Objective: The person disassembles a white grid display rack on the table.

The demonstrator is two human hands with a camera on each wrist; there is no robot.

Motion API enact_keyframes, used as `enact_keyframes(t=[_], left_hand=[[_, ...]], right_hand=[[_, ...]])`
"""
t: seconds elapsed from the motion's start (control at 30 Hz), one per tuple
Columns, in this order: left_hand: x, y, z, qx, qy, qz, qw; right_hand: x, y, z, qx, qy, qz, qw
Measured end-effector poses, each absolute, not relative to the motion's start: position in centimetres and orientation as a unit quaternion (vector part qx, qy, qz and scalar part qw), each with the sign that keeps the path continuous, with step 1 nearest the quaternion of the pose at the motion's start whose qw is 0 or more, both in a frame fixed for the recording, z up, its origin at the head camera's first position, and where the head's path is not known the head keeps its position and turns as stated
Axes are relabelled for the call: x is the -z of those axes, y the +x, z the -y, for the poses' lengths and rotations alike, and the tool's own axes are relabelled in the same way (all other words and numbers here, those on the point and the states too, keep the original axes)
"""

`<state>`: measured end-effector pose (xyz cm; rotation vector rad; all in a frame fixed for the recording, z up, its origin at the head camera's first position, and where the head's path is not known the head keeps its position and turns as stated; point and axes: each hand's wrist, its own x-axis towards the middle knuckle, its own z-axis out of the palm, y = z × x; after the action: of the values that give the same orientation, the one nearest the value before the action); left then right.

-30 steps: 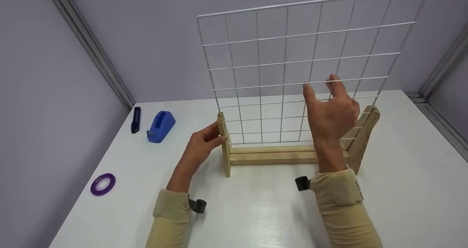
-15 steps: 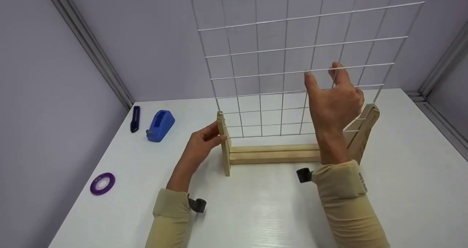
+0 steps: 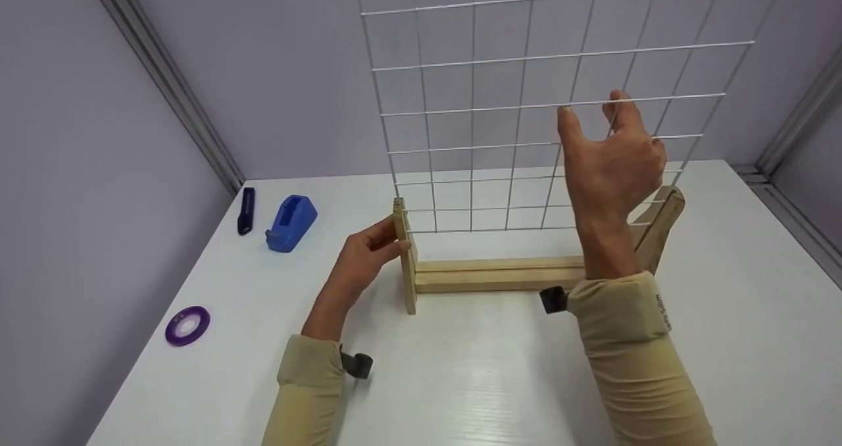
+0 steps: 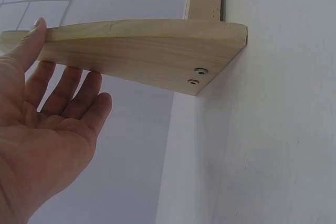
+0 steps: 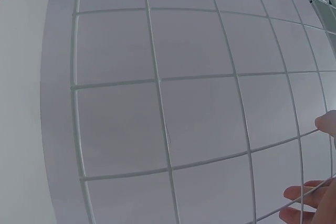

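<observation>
My right hand [image 3: 615, 170] holds a white wire grid panel [image 3: 520, 106], thumb and fingers at one of its cross wires. The panel stands upright above a wooden stand [image 3: 493, 277], its lower edge higher than the crossbar and between the two side pieces. In the right wrist view, fingertips [image 5: 310, 195] show at the wires at the right edge. My left hand [image 3: 358, 258] grips the stand's left side piece [image 3: 406, 262], thumb on the near edge, fingers behind. Two bolt heads [image 4: 197, 76] show low on that side piece [image 4: 136, 51] in the left wrist view.
On the white table [image 3: 447, 380], a blue tape dispenser [image 3: 290, 223] and a dark utility knife [image 3: 246, 211] lie at the back left. A purple ring-shaped roll [image 3: 187, 325] lies nearer on the left. Grey walls [image 3: 296, 71] stand behind and beside the table.
My right hand has lifted the grid panel upward, away from the stand's crossbar; its top edge has left the head view. My left hand keeps its grip on the side piece.
</observation>
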<state>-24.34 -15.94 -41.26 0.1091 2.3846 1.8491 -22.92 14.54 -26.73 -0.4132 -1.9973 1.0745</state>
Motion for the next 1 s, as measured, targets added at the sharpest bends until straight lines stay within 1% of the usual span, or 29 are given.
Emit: enact_keyframes(t=[0.57, 1.0], left_hand=[[41.5, -24.3, 16.0, -0.612, 0.045, -0.788, 0.053], [41.5, -24.4, 16.2, -0.62, 0.042, -0.781, 0.058]], right_hand=[[24.6, -23.1, -14.4, -0.425, -0.168, 0.795, 0.398], [23.4, -23.4, -14.4, -0.425, -0.161, 0.796, 0.399]])
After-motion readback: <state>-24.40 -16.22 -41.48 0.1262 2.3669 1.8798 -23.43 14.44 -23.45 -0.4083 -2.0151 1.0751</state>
